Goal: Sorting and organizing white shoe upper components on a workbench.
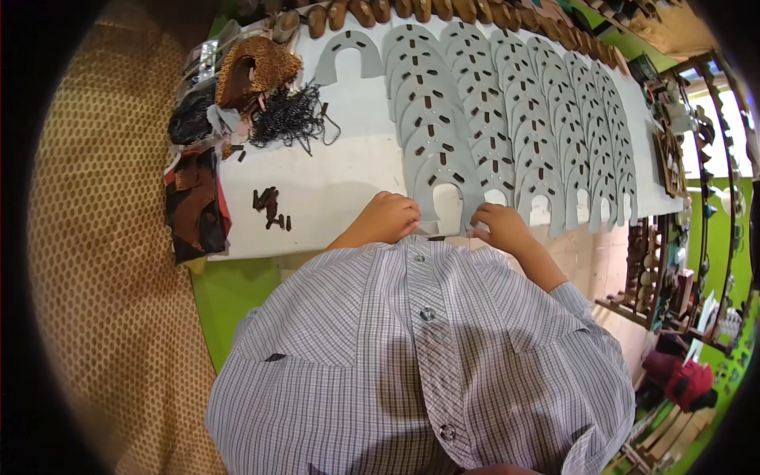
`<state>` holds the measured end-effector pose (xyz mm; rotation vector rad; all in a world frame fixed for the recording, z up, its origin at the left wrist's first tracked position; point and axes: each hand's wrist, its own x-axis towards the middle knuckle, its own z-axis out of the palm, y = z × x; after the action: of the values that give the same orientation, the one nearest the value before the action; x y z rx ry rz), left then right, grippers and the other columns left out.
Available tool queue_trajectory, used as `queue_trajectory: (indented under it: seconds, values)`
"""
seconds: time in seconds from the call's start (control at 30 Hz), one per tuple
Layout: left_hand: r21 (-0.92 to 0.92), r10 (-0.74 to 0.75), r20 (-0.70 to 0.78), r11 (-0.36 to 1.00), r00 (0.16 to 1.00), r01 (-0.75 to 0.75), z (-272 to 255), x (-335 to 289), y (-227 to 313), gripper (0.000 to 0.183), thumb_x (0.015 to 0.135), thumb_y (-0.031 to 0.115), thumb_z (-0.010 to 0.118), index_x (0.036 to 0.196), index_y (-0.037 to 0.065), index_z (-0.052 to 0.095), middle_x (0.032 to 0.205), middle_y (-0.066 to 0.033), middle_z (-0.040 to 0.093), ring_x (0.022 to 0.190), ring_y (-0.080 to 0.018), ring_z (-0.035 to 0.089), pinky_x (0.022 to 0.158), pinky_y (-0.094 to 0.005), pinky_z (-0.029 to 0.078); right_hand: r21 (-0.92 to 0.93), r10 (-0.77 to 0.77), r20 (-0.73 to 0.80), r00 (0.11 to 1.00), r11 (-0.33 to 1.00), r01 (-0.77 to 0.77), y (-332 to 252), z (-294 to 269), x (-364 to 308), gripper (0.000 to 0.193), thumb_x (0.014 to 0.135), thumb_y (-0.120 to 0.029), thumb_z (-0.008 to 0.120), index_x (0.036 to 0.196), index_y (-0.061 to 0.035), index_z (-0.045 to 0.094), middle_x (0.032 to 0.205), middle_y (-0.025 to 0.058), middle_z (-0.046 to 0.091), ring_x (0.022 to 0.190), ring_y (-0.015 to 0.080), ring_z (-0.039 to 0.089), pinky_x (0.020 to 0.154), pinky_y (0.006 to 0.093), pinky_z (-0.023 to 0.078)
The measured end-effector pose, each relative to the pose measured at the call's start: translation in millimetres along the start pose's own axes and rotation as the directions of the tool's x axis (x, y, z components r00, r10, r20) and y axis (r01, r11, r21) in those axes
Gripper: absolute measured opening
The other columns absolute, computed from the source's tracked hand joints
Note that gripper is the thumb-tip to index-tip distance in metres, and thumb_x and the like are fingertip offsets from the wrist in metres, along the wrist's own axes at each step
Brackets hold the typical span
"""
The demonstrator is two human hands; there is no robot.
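Note:
Several rows of grey horseshoe-shaped cut pieces [491, 103] with dark slots lie overlapped on a white table [340, 182]. My left hand [388, 218] rests at the table's near edge, its fingers curled on the left leg of the nearest grey piece [439, 178]. On that piece's right leg my right hand [499, 226] pinches the tip. My checked shirt fills the lower part of the view and hides the table edge below the hands.
Small dark brown strips [271, 207] lie left of my left hand. A dark chain heap [289, 119], a spotted brown piece [257, 67] and dark leather scraps [194, 206] crowd the table's left end. Wooden shoe forms [419, 9] line the far edge. Shelves [673, 261] stand on the right.

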<state>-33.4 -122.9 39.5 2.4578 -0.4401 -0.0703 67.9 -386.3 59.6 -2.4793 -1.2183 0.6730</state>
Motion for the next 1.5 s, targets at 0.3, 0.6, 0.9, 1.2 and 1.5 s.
queue_trajectory:
  seconds: [0.3, 0.6, 0.9, 1.2, 1.5]
  values:
    - [-0.003, 0.035, 0.064, 0.999, 0.997, -0.035, 11, 0, -7, 0.009, 0.076, 0.018, 0.059, 0.079, 0.01, 0.063, 0.088, 0.0017, 0.061, 0.086, -0.018, 0.057, 0.08, -0.0348, 0.04, -0.285, -0.179, -0.252, 0.951, 0.953, 0.105, 9, 23, -13, 0.019, 0.072, -0.019, 0.064, 0.089, -0.0135, 0.059, 0.09, -0.0006, 0.057, 0.085, 0.0198, 0.057, 0.074, 0.034, 0.044]
    - [-0.096, -0.05, -0.211, 0.995, 0.976, 0.031, -37, 4, -8, 0.009, 0.077, 0.013, 0.058, 0.079, 0.004, 0.06, 0.097, -0.0072, 0.063, 0.09, -0.0258, 0.058, 0.08, -0.0376, 0.044, -0.154, -0.167, -0.355, 0.92, 0.981, 0.118, -7, -20, 14, 0.016, 0.069, -0.013, 0.06, 0.084, -0.0075, 0.059, 0.078, 0.0055, 0.059, 0.076, 0.0242, 0.058, 0.07, 0.037, 0.045]
    - [0.0, -0.187, -0.489, 0.977, 0.852, 0.215, -161, 35, -78, 0.015, 0.08, 0.015, 0.057, 0.084, 0.001, 0.057, 0.096, -0.0125, 0.062, 0.091, -0.0292, 0.058, 0.08, -0.0361, 0.045, 0.063, -0.164, -0.429, 0.888, 0.976, 0.21, -42, -135, 152, 0.015, 0.078, -0.017, 0.062, 0.085, -0.0036, 0.063, 0.081, 0.0088, 0.061, 0.07, 0.0222, 0.057, 0.064, 0.0317, 0.046]
    - [0.408, 0.078, -0.636, 0.879, 0.767, 0.249, -242, 89, -168, 0.013, 0.078, 0.02, 0.06, 0.079, 0.008, 0.062, 0.093, -0.0036, 0.062, 0.09, -0.0267, 0.057, 0.076, -0.038, 0.046, -0.139, -0.276, -0.657, 0.701, 0.959, 0.247, -66, -155, 295, 0.015, 0.077, -0.015, 0.062, 0.09, -0.0069, 0.063, 0.089, 0.0072, 0.061, 0.082, 0.0259, 0.058, 0.07, 0.0338, 0.046]
    - [0.463, -0.058, -0.351, 0.857, 0.935, 0.227, -151, 44, -225, 0.005, 0.07, 0.012, 0.064, 0.074, 0.01, 0.063, 0.093, -0.0034, 0.06, 0.092, -0.024, 0.055, 0.081, -0.039, 0.043, -0.299, -0.35, -0.402, 0.846, 0.924, 0.24, -33, -30, 319, 0.007, 0.071, -0.016, 0.059, 0.076, -0.0119, 0.062, 0.077, 0.0062, 0.057, 0.074, 0.0272, 0.057, 0.065, 0.0383, 0.046]
